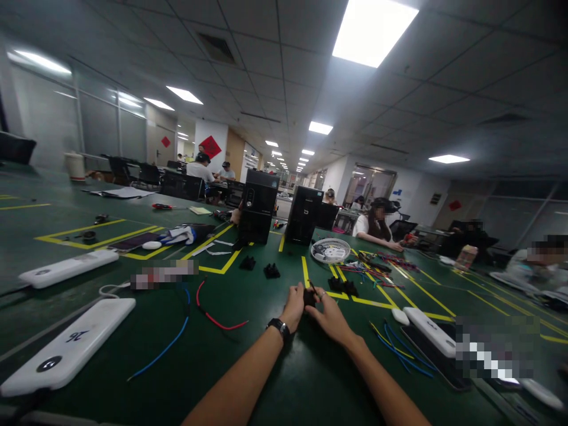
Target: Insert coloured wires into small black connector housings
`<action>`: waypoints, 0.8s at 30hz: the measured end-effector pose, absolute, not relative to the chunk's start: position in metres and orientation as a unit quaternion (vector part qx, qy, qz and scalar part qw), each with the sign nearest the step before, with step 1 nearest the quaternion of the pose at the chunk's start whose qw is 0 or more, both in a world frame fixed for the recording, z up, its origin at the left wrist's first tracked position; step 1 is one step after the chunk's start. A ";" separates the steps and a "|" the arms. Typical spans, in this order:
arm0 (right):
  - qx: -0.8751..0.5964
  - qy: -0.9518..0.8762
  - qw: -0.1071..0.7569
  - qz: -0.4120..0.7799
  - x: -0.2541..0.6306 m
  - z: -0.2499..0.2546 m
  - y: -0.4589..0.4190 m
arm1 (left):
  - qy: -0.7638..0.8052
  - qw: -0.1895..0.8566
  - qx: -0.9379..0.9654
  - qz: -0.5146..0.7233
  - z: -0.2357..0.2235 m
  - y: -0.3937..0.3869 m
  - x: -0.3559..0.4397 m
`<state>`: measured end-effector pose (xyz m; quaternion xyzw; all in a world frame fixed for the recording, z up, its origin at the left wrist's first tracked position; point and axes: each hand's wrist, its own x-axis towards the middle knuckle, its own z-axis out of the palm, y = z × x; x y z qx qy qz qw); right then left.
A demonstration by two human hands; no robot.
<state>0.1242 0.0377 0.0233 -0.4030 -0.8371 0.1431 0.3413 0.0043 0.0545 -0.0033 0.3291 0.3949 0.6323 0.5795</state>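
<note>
We pinch a small black piece (309, 298) with left hand (293, 306) and right hand (332, 316), middle of frame | can't tell if it's done | more black pieces (272, 271) lie untouched nearby | red wire (222, 326), blue wire (170, 347) loose, lower left

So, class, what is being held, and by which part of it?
A small black part, held at opposite sides by the left hand and right hand.

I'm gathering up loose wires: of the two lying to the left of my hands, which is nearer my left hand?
The red wire. It curves between your left hand and the blue wire, which lies farther left.
</note>
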 end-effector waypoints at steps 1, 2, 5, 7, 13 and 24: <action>-0.394 -0.843 0.336 0.145 0.127 0.021 0.039 | 0.398 0.581 0.332 0.628 0.000 0.052 0.003; -0.386 -0.849 0.330 0.146 0.130 0.019 0.042 | 0.404 0.578 0.339 0.622 0.003 0.049 0.001; -0.380 -0.860 0.309 0.146 0.136 0.007 0.058 | 0.427 0.565 0.357 0.609 0.019 0.035 -0.010; -0.379 -0.864 0.300 0.140 0.137 0.000 0.074 | 0.454 0.526 0.399 0.598 0.036 0.020 -0.026; -0.436 -0.855 0.263 0.103 0.111 -0.005 0.142 | 0.436 0.291 0.759 0.386 0.085 -0.028 -0.114; -0.432 -0.852 0.268 0.129 0.037 0.004 0.197 | 0.534 0.229 0.811 0.070 0.065 -0.061 -0.257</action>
